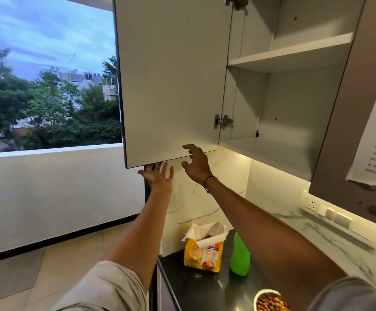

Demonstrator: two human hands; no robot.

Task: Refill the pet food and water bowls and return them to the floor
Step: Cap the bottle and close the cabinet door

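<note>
Nothing is gripped by either hand. Both are raised to the lower edge of an open cabinet door (171,81): the left hand (159,177) is spread with straight fingers just under the door's bottom corner, and the right hand (196,163) is held beside it with loosely bent fingers at the same edge; whether the door is actually touched cannot be told. Well below the hands, on the dark countertop (196,286), an opened yellow pet food bag (203,250) is stood upright, with a green bottle (240,257) just beside it. Nearer the body, under the right arm, a white bowl (269,299) filled with brown kibble is seen at the counter's near end.
</note>
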